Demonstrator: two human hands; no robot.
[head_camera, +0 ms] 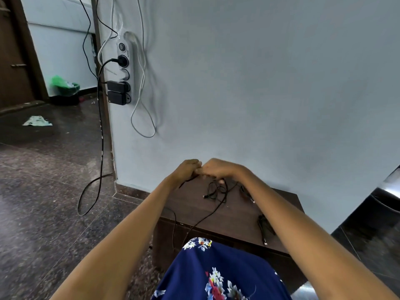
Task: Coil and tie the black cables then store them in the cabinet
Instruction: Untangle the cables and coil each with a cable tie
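A low dark wooden cabinet (233, 215) stands against the pale wall. Thin black cables lie on its top: a loose tangle (216, 191) near the back, one strand trailing over the front edge. Another black cable with a plug (264, 228) lies at the right, partly behind my right forearm. My left hand (187, 168) and my right hand (218, 168) meet above the cabinet's back edge. Both have fingers curled and pinch a black cable between them; a short end hangs below my left hand.
A white power strip (126, 70) hangs on the wall at the left, with black plugs and white and black cords dangling to the dark stone floor (43, 191). A green-lined bin (65, 89) stands in the far doorway. A shiny dark object (387, 191) is at the right edge.
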